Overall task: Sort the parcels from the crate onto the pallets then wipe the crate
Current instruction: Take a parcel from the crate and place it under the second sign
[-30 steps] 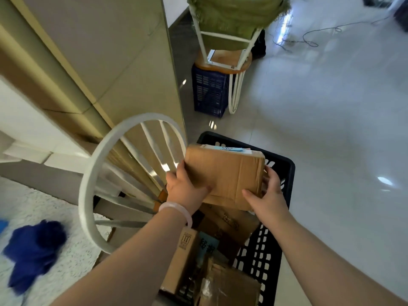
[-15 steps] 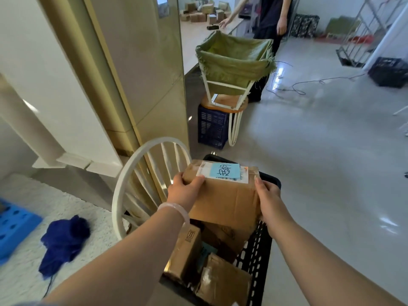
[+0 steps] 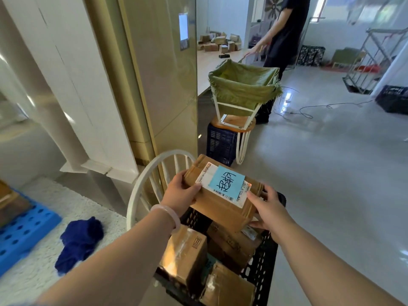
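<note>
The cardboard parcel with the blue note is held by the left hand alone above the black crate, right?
No, both hands hold it. In the head view the left hand grips the cardboard parcel at its left end, the right hand at its right end, above the black crate.

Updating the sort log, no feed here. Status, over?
One parcel gripped by left hand and right hand, label up, over crate. Other parcels inside. Chair close on left, pallet beyond.
</note>
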`<state>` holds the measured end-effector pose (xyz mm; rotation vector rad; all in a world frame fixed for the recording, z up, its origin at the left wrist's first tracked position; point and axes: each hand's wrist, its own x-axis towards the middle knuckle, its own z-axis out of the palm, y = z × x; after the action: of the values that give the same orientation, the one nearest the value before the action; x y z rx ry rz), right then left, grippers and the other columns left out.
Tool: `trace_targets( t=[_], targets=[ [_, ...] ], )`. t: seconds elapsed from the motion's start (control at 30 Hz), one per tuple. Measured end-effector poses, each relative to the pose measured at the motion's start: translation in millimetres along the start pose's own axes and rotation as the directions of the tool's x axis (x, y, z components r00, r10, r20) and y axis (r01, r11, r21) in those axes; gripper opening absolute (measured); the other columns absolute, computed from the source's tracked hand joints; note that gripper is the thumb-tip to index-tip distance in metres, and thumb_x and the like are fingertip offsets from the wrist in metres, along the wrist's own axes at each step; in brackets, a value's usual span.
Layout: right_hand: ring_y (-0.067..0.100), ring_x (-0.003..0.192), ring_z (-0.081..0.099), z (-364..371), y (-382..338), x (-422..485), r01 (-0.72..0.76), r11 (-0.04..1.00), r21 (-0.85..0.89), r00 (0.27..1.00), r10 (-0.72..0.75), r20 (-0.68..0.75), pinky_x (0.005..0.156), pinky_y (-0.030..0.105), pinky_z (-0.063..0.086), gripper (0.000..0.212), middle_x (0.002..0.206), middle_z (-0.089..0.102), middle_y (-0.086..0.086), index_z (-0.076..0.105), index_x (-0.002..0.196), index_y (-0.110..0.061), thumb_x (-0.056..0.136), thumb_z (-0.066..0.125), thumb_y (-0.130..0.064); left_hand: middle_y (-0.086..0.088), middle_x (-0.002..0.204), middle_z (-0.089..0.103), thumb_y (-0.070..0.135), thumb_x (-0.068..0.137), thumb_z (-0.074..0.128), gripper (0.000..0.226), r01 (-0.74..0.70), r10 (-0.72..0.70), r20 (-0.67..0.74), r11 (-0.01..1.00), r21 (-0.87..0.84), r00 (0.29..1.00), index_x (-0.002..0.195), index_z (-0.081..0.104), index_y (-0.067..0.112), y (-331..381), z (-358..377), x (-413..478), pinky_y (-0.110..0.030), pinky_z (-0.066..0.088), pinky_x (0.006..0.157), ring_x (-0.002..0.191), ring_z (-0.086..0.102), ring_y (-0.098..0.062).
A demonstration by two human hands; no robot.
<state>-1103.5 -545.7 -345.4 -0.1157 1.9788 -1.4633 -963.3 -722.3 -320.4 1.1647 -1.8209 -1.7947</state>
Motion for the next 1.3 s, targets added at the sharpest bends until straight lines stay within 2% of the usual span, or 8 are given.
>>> trace_targets(
  t=[0.1,0.23,0.43,0.6,0.83,1.03,1.2,1.3],
  targets=[
    [0.018,0.095,0.07,4.3,-0.2,0.5,0.016,1.0,-0.024,1.0,-0.015,0.013,0.07,0.047,0.062,0.052,0.115,0.066,0.002,0.04,0.134,-0.032,0.09,0.069,-0.032,0.003,0.129,0.057,0.021,0.09,0.069,0.073,-0.06,0.06,-0.03,0.998,-0.004,0.998,0.149,0.03,0.035,4.0,0.2,1.9,-0.047,0.054,0.097,0.114,0.06,-0.018],
    [0.018,0.094,0.072,16.9,1.0,-5.2,0.069,0.997,-0.025,0.997,-0.069,0.025,0.073,0.045,0.062,0.046,0.111,0.068,0.003,0.043,0.126,-0.029,0.089,0.071,-0.027,0.008,0.151,0.025,0.025,0.079,0.081,0.105,-0.174,0.191,-0.078,0.967,0.187,0.979,0.153,0.008,0.048,10.2,3.6,4.1,-0.05,0.046,0.106,0.137,0.037,-0.017],
    [0.012,0.102,0.066,21.0,-4.4,-12.6,0.175,0.959,-0.225,0.974,-0.136,0.181,0.087,0.039,0.058,0.038,0.107,0.071,-0.008,0.05,0.123,-0.036,0.09,0.065,-0.046,0.008,0.158,0.016,0.023,0.081,0.079,0.095,-0.204,0.224,-0.03,0.928,0.312,0.974,0.149,0.019,0.052,14.3,-5.8,9.0,-0.046,0.054,0.097,0.139,0.037,-0.023],
    [0.01,0.089,0.07,29.1,-10.1,-19.8,0.285,0.919,-0.271,0.956,-0.251,0.155,0.069,0.033,0.063,0.018,0.097,0.072,-0.009,0.058,0.099,-0.037,0.088,0.066,-0.048,0.014,0.162,0.007,0.03,0.082,0.078,0.09,-0.213,0.239,-0.036,0.914,0.345,0.97,0.148,0.022,0.053,13.0,-9.1,6.1,-0.05,0.052,0.099,0.144,0.033,-0.026],
    [0.013,0.082,0.07,48.0,-18.4,-20.2,0.268,0.939,-0.216,0.963,-0.253,0.097,0.054,0.022,0.057,0.042,0.105,0.065,-0.002,0.052,0.119,-0.025,0.088,0.066,-0.049,0.02,0.16,-0.018,0.035,0.081,0.078,0.102,-0.316,0.286,0.135,0.867,0.386,0.949,0.141,0.002,0.065,-6.5,-1.1,-10.1,-0.041,0.027,0.12,0.151,0.003,-0.015],
    [0.01,0.111,0.052,59.9,-23.8,-20.7,0.417,0.747,-0.518,0.909,-0.351,0.226,0.062,0.018,0.045,0.07,0.131,0.048,-0.014,0.025,0.148,-0.038,0.089,0.057,-0.06,0.024,0.16,-0.013,0.033,0.08,0.08,0.105,-0.357,0.324,0.151,0.848,0.392,0.934,0.148,0.004,0.06,-12.8,-26.5,-5.6,-0.043,0.031,0.119,0.151,0.004,-0.016],
    [0.004,0.119,0.035,96.9,-29.8,-31.5,0.536,0.731,-0.423,0.843,-0.431,0.323,0.085,0.026,0.048,0.085,0.144,0.032,-0.005,0.003,0.153,-0.045,0.092,0.062,-0.045,0.023,0.16,0.003,0.05,0.075,0.078,0.104,-0.338,0.299,0.163,0.873,0.351,0.94,0.149,0.005,0.058,-23.6,-62.4,-6.7,-0.044,0.028,0.12,0.152,0.008,-0.015],
    [0.005,0.125,0.032,131.2,-33.2,-41.6,0.577,0.726,-0.375,0.807,-0.436,0.398,0.092,0.029,0.048,0.088,0.145,0.026,-0.006,0.001,0.153,-0.045,0.093,0.064,-0.037,0.022,0.16,0.0,0.038,0.081,0.077,0.099,-0.342,0.313,0.138,0.865,0.367,0.94,0.151,0.009,0.051,-29.2,-95.3,-19.5,-0.022,0.019,0.117,0.147,0.008,-0.006]
  ],
)
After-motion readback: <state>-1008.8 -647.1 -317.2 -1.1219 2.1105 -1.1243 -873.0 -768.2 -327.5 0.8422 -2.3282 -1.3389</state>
